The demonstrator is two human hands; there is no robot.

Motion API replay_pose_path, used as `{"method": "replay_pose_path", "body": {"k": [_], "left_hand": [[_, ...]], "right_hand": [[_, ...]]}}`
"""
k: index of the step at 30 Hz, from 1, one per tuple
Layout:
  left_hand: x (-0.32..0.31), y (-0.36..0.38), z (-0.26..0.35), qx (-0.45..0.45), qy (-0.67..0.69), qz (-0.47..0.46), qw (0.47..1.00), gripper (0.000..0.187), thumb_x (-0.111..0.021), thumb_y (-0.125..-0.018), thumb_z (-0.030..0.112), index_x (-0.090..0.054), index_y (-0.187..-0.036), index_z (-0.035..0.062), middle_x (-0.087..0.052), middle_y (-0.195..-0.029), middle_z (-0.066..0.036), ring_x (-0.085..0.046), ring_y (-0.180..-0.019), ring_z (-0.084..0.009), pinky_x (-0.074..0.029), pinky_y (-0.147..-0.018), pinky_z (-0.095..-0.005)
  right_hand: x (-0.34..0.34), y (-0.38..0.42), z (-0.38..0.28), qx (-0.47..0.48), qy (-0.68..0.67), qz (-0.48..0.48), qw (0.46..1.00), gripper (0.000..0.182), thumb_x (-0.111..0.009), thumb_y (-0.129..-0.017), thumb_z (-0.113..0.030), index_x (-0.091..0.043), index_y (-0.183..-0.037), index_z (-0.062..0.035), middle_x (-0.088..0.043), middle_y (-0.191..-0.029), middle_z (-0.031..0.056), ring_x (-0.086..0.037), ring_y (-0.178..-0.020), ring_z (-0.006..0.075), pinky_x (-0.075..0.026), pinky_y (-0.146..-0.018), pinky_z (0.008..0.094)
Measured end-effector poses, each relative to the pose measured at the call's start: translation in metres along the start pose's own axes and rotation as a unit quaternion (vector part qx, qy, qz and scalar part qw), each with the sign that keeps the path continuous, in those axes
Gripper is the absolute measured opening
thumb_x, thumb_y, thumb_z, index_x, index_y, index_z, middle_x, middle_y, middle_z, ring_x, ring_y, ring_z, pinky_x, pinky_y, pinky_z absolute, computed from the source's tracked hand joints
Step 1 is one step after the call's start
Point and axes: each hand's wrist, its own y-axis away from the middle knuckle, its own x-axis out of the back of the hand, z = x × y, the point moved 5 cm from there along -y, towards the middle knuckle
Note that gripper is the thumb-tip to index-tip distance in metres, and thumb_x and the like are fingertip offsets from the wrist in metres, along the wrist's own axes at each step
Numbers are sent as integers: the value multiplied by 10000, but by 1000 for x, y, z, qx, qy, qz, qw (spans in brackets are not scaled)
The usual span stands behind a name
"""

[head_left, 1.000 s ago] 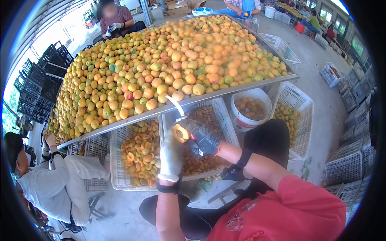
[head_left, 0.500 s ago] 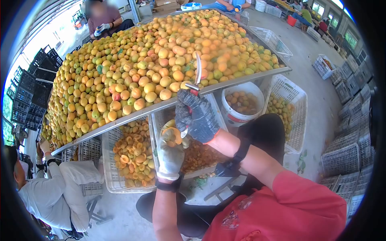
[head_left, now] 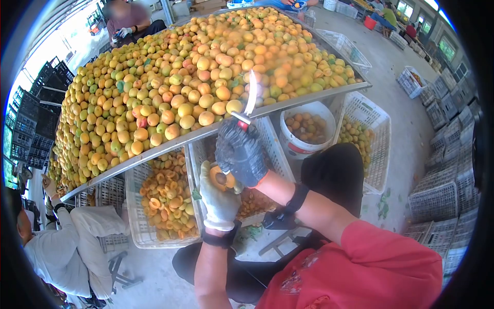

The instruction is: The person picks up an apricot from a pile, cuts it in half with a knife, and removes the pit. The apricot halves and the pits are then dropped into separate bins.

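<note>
My left hand (head_left: 218, 198), in a pale work glove, is closed around a cut apricot (head_left: 220, 178). The apricot's orange flesh faces up, with the brown pit showing at its centre. Right beside it, my right hand (head_left: 241, 154), in a dark grey glove, grips a curved knife (head_left: 251, 98). The knife's blade points up and away from the fruit, and a bit of its red handle shows above the fist. Both hands are just below the metal edge of a sloping table (head_left: 170, 147) heaped with whole apricots (head_left: 175, 98).
Under the table, one crate (head_left: 135, 221) holds apricot halves (head_left: 167, 201), and another crate (head_left: 278, 149) lies beneath my hands. To the right stand a white bucket (head_left: 296, 147) of fruit and a crate (head_left: 378, 149) of greenish apricots. A person (head_left: 72, 247) sits at left; others work behind.
The apricot in my left hand now lies opened with its pit exposed, where a smooth orange face showed before. My right hand has shifted slightly left and down, still holding the knife.
</note>
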Motion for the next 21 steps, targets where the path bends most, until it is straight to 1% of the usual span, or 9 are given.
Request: {"method": "replay_pose_path", "body": {"k": [6, 8, 10, 11, 13, 14, 15, 19, 21], "left_hand": [[35, -18, -19, 25, 78, -63, 995, 296, -415, -969, 330, -532, -1119, 102, -604, -910, -10, -612, -823, -142, -498, -604, -236], [21, -16, -22, 47, 167, -148, 974, 298, -411, -972, 317, -524, -1143, 99, -610, -964, -27, -614, -844, -149, -507, -619, -241], [5, -8, -4, -88, -76, 63, 991, 261, -407, -972, 319, -540, -1094, 131, -615, -912, 2, -614, -772, -145, -501, -554, -256], [-2, -7, -2, 11, 41, 115, 992, 225, -412, -970, 347, -542, -948, 164, -554, -729, 52, -561, -594, -142, -420, -440, -264], [19, -11, -12, 6, 20, 126, 992, 226, -416, -969, 355, -541, -918, 173, -500, -670, 67, -524, -543, -132, -393, -421, -262], [30, -13, -16, -1, 0, 135, 991, 231, -419, -968, 363, -540, -888, 182, -447, -611, 83, -487, -491, -123, -366, -401, -259], [19, -9, -13, 4, 38, 55, 998, 288, -464, -947, 168, -451, -1211, 54, -507, -865, 23, -478, -676, -68, -390, -479, -215], [15, -11, -18, 42, 189, -49, 980, 363, -510, -878, 0, -423, -1229, 24, -494, -880, 10, -478, -689, -77, -387, -472, -205], [16, -9, -10, -4, -5, 8, 1000, 497, -575, -796, -71, -417, -1260, 13, -533, -917, -13, -522, -734, -86, -425, -480, -228]], "right_hand": [[2, -4, 13, -97, -115, -94, 984, 196, -593, -918, -248, -509, -769, -153, -431, -567, -33, -436, -449, 101, -371, -400, 256], [-14, 11, -6, 194, 219, 26, 956, 92, -665, -872, -134, -628, -838, -58, -588, -681, -19, -532, -623, 41, -427, -521, 201], [-5, 14, -1, 181, 291, -33, 939, 94, -671, -868, -114, -646, -917, -38, -635, -803, -2, -528, -770, 30, -438, -646, 193], [3, 3, 4, 87, 120, -19, 989, 75, -674, -863, -109, -641, -897, -52, -621, -779, -14, -534, -727, 33, -440, -609, 199], [3, -4, 9, -49, -102, -13, 994, 102, -660, -878, -160, -606, -807, -109, -531, -631, -51, -500, -516, 64, -397, -439, 236], [4, -5, 6, -49, -101, -15, 994, 102, -660, -878, -160, -606, -807, -109, -531, -631, -51, -500, -516, 64, -397, -439, 236], [6, -4, 8, -91, -107, -19, 990, 144, -645, -888, -196, -586, -777, -127, -482, -582, -53, -451, -446, 81, -347, -385, 250], [7, -4, 19, -135, -107, -4, 985, 214, -613, -908, -280, -561, -741, -155, -414, -506, -50, -367, -344, 99, -246, -304, 258], [2, -4, 15, -126, -81, -7, 989, 172, -625, -902, -242, -585, -767, -144, -444, -529, -52, -386, -346, 99, -275, -300, 279]]}}
